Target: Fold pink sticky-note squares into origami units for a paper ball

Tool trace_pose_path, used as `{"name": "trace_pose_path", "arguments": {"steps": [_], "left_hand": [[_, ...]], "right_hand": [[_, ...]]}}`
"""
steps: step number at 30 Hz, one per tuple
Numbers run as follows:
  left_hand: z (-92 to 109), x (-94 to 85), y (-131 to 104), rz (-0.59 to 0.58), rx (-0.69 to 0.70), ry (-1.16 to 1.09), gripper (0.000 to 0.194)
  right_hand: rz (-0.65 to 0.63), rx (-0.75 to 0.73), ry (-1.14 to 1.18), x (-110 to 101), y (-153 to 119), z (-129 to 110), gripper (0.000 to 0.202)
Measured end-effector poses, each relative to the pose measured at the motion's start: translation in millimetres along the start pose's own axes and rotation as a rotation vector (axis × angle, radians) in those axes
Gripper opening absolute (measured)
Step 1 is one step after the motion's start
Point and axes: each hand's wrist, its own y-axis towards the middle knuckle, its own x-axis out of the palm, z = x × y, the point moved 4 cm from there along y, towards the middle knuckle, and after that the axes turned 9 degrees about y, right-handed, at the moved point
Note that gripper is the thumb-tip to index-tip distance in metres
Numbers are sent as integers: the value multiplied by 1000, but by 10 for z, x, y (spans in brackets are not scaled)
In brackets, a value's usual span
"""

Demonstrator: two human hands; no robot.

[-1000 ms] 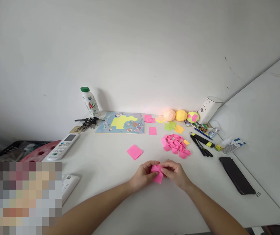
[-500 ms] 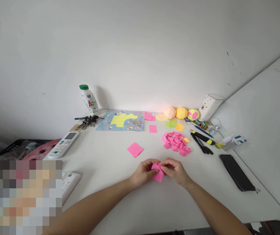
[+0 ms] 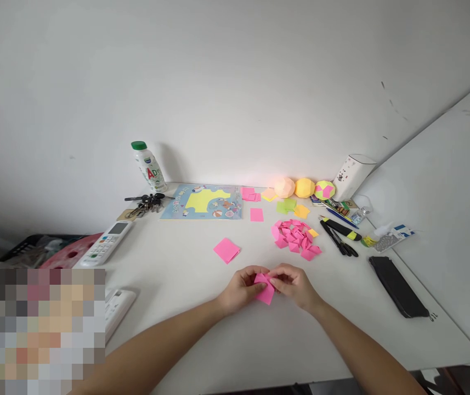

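Between my hands is a pink sticky note (image 3: 265, 294), held just above the white table near its front. My left hand (image 3: 241, 289) grips the note's left side, thumb on its face. The fingers of my right hand (image 3: 294, 285) pinch its upper right edge, where the paper looks folded; the fingertips partly hide that fold. Beyond my left hand lies a small stack of pink sticky notes (image 3: 227, 250). A pile of folded pink paper pieces (image 3: 294, 238) sits beyond my right hand, with a bit of orange paper at its edge.
Three paper balls (image 3: 304, 188) stand by the wall, near a white cylinder (image 3: 354, 176). Scissors (image 3: 339, 241), a utility knife (image 3: 341, 229) and a black pouch (image 3: 399, 288) lie right. On the left are a bottle (image 3: 151, 170), keys (image 3: 148, 204), a remote control (image 3: 107, 244) and a power strip (image 3: 119, 312).
Almost nothing differs: both hands keep hold of the pink sticky note, and the right fingers have shifted very slightly at its upper edge. The camera view has tilted a little.
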Motion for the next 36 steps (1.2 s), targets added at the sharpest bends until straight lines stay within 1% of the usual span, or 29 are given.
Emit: {"name": "trace_pose_path", "arguments": {"steps": [14, 21, 24, 30, 36], "left_hand": [[-30, -34, 6, 22, -42, 40, 29], [-69, -52, 7, 28, -42, 32, 30], [-82, -66, 14, 27, -34, 26, 30], [-97, -86, 22, 52, -53, -6, 28], [-108, -84, 24, 63, -76, -34, 30]], "right_hand": [[-25, -60, -62, -7, -5, 8, 11], [-24, -96, -127, 0, -12, -32, 12], [-25, -140, -192, -5, -15, -55, 12], [-41, -281, -284, -5, -20, -61, 14], [-37, -330, -314, 12, -21, -53, 18]]}}
